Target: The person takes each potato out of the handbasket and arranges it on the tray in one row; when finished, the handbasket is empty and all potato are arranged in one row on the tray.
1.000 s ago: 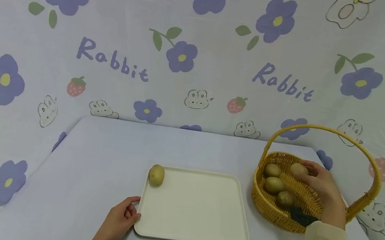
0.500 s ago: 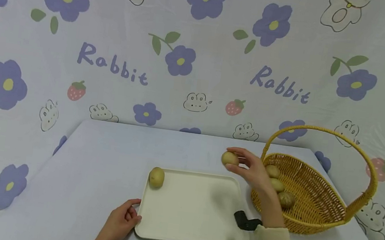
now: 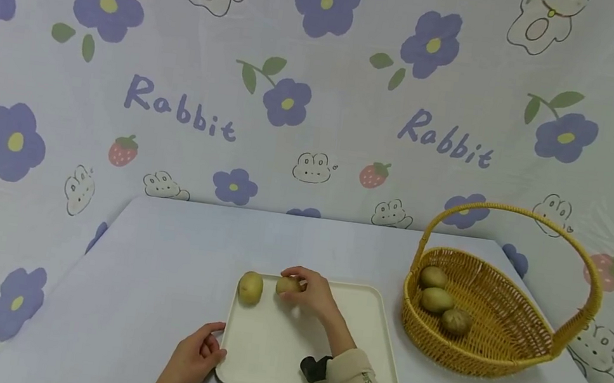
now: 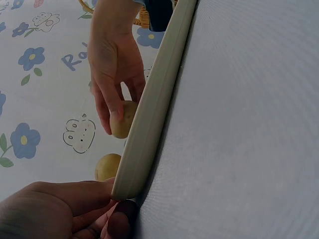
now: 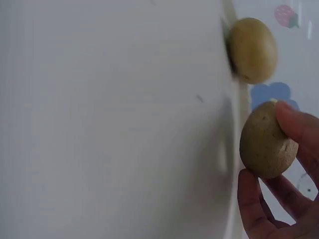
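Note:
My right hand [image 3: 318, 295] grips a potato [image 3: 288, 286] at the back edge of the cream tray [image 3: 277, 341]; the right wrist view shows thumb and fingers around this potato [image 5: 267, 140]. Another potato [image 3: 250, 288] lies in the tray's back left corner, to the left of the held one. My left hand [image 3: 191, 359] holds the tray's left edge near the front corner, and in the left wrist view the fingers of this hand [image 4: 65, 211] pinch the rim [image 4: 149, 109].
At the right of the table stands a wicker basket [image 3: 470, 362] with a tall arched handle [image 3: 517, 211]. Several potatoes [image 3: 436, 300] lie in its left part. Behind the table hangs a patterned cloth [image 3: 315, 122].
My right hand has lifted a potato from the basket and carried it left, over the tray's back edge. My left hand has stayed at the tray's left edge.

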Demonstrator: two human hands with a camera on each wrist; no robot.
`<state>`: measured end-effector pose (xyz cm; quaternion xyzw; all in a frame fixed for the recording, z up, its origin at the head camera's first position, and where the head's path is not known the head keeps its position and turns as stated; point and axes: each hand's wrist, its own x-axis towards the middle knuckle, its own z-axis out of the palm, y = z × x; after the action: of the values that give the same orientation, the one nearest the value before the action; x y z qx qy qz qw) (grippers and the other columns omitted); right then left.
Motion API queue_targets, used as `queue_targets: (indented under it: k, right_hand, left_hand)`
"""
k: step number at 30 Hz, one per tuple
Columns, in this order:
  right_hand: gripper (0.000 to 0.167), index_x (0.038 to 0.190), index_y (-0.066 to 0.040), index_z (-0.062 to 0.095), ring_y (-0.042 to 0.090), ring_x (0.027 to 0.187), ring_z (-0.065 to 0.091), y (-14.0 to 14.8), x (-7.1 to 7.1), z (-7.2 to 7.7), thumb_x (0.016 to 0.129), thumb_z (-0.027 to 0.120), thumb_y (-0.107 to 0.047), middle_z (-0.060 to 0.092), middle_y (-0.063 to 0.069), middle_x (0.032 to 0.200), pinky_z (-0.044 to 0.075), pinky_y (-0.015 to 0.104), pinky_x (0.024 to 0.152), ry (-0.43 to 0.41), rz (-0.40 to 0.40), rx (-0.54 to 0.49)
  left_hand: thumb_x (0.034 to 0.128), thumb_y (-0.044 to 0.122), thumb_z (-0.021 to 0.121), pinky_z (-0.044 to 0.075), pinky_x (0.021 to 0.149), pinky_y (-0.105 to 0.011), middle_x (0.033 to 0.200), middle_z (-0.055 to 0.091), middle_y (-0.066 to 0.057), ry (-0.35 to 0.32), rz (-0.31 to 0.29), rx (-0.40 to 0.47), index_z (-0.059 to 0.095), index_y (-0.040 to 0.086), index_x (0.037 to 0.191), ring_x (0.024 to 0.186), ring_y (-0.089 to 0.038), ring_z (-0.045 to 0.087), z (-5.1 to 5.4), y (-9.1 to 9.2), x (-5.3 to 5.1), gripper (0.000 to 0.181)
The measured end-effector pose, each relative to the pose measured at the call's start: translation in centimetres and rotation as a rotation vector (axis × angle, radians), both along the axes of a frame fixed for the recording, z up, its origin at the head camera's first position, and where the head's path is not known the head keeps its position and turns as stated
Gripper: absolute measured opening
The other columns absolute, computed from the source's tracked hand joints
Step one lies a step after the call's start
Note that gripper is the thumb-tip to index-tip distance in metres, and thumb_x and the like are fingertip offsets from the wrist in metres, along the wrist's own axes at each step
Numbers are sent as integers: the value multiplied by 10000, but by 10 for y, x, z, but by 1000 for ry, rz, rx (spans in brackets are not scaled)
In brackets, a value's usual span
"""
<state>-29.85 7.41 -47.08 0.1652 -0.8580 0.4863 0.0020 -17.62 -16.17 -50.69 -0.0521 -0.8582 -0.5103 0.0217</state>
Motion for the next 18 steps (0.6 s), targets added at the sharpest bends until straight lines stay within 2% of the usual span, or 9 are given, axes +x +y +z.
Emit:
queue_targets:
  k: [6,12,18]
  right_hand:
    - [413,1141,-42,633,270,921,562,-14,1,-10,750,763,-68,620,143,1055,462,378,760,10,5,39]
    - [528,1192,-7,596,241,848,511,-19,1,-9,693,766,-37,544,162,984,452,333,710,45,49,121]
    - [555,1225,-35,574,282,941,499,-21,1,-7,703,759,-54,502,194,1091,447,411,802,38,37,146]
  left_hand:
    - [798,-6,674,392,542,-191,729,520,6,9,-11,-3,564,-42,1174,574,-23,434,-2,0,2,394]
    - [790,-14,678,388,535,-191,721,516,10,39,-6,-6,571,-47,1157,569,-17,428,-1,0,3,383]
    - [793,-8,678,389,541,-190,723,516,9,17,1,-2,571,-35,1169,573,-22,435,2,-1,1,391]
